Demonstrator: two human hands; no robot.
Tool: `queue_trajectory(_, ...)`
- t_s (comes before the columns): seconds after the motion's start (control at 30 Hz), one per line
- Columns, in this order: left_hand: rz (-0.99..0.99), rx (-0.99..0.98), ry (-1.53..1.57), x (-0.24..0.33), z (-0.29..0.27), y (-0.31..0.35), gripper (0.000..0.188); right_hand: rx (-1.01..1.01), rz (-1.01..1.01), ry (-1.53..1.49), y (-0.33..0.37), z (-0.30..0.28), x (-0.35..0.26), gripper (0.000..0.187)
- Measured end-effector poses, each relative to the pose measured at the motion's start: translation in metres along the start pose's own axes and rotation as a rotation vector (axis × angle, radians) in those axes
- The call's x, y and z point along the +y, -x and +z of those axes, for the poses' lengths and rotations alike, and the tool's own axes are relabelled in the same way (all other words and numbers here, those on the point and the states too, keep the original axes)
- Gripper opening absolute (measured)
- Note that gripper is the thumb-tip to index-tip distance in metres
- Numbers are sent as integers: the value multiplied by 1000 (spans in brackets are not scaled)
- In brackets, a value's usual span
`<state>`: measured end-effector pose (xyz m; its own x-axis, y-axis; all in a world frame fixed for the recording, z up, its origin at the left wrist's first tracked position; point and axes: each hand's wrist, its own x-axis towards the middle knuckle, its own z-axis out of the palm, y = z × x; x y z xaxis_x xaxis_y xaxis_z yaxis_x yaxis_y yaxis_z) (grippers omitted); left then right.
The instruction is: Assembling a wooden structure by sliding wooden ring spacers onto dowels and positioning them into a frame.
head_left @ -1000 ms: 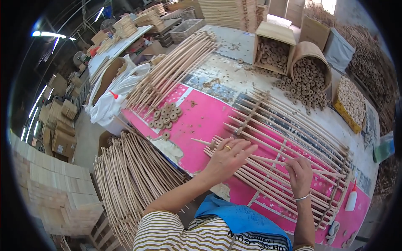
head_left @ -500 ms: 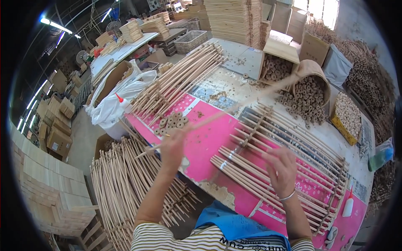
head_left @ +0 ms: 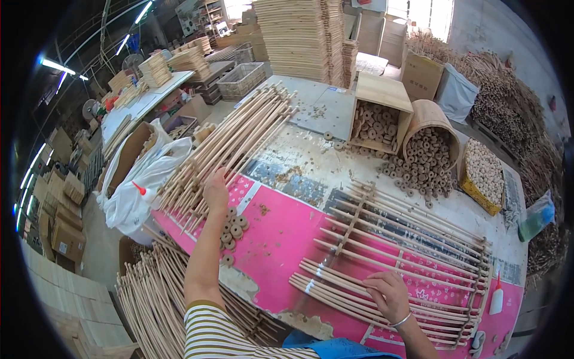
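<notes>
Sitting beyond the sticks (head_left: 336, 286), box (head_left: 385, 94) and tub (head_left: 428, 111) hold brown rings (head_left: 427, 159).

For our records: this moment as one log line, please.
left hand: at stick pile; right hand: at rods; rings: on pink sheet

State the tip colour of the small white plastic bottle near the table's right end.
The tapered tip is red, shown best in the head view.

Bright window (head_left: 427, 15), grey wall (head_left: 490, 30), grey floor (head_left: 98, 209), glowing tube lights (head_left: 58, 66)
</notes>
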<state>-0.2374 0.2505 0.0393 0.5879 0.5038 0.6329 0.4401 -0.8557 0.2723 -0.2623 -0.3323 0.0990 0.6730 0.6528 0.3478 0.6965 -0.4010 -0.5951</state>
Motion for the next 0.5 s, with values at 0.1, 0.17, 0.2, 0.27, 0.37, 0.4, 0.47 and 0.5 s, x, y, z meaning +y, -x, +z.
queue_trajectory(0.1, -55, -86, -5, -2, 27, -9, 26, 11, 42, 17, 0, 1, 5, 19)
queue_trajectory(0.17, -20, -92, -65, -6, 37, -13, 27, 7, 70, -9, -2, 2, 8, 18)
queue_trajectory(0.2, -14, -93, -62, -8, 42, -14, 27, 3, 79, -6, -2, 3, 9, 18)
queue_trajectory(0.27, -40, -137, -118, -7, 49, -16, 28, 2, 106, -8, -5, 4, 11, 18)
queue_trajectory(0.37, -45, -151, -117, -3, 52, -18, 24, -1, 151, -24, -7, 7, 14, 18)
queue_trajectory(0.4, -63, -181, -139, -2, 54, -19, 23, -5, 153, -25, -7, 8, 17, 19)
queue_trajectory(0.47, -54, -161, -123, 8, 52, -20, 17, -9, 176, -23, -5, 9, 18, 19)
queue_trajectory(0.5, -48, -169, -105, 12, 49, -20, 17, -10, 174, -24, -5, 8, 19, 19)
